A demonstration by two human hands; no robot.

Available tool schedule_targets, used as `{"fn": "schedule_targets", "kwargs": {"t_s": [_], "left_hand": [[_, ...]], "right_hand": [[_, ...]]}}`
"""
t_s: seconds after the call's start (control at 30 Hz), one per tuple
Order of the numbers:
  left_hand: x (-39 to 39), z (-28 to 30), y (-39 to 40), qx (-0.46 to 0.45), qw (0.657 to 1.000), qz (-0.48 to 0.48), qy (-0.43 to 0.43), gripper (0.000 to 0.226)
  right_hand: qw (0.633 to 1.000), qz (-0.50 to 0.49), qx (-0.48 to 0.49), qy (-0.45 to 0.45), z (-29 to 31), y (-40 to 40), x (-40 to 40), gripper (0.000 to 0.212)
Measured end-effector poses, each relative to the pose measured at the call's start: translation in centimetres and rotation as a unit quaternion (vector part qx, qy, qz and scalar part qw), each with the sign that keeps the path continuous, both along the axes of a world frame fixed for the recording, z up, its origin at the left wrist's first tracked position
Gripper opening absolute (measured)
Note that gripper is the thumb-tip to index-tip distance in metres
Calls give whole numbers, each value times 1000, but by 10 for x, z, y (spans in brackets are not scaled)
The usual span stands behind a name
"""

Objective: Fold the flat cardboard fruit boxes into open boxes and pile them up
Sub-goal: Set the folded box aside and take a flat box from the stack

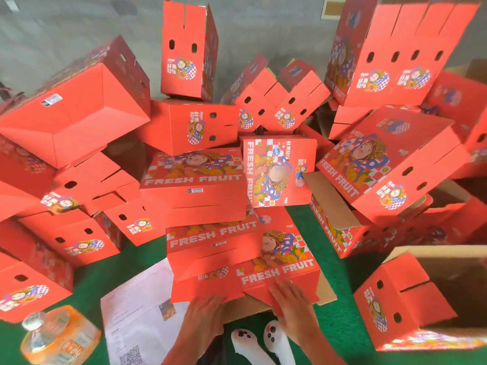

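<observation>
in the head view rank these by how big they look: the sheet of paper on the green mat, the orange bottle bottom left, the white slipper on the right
1. sheet of paper, clearly largest.
2. orange bottle, though nearness to the camera may inflate it.
3. white slipper, smallest, partly hidden by the right hand.

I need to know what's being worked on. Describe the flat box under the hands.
The flat box is red printed cardboard, showing a cartoon figure, a checked pattern and the words FRESH FRUIT. It lies unfolded on the green mat, with plain brown flaps showing along its near and right edges. Another flat one lies partly over its far left part. The left hand and right hand rest on its near edge, fingers straight.
</observation>
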State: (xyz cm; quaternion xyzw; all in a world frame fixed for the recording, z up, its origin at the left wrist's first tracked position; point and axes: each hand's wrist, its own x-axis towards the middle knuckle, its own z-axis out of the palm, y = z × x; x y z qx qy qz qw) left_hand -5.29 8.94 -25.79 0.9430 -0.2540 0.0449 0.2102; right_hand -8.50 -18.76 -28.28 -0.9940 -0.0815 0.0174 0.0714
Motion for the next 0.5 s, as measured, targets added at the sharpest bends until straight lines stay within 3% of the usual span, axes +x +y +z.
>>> {"fn": "schedule_targets", "kwargs": {"t_s": [0.1, 0.2, 0.33, 0.4, 0.5], "left_hand": [[-11, 2, -12, -60, 996, -3, 61, 15], [-11, 17, -25, -79, 978, -13, 194, 12], [-5, 33, -51, -50, 956, -46, 287, 9], [1, 46, -63, -60, 944, -79, 315, 24], [15, 80, -74, -70, 916, -120, 377, 77]], "right_hand": [[998, 1, 12, -69, 8, -11, -9, 58], [994, -23, 36, -104, 22, -16, -16, 47], [984, -58, 66, -156, 46, -23, -27, 42], [976, -70, 72, -192, 57, -29, -31, 37], [962, -83, 82, -246, 77, -41, -31, 22]]}}
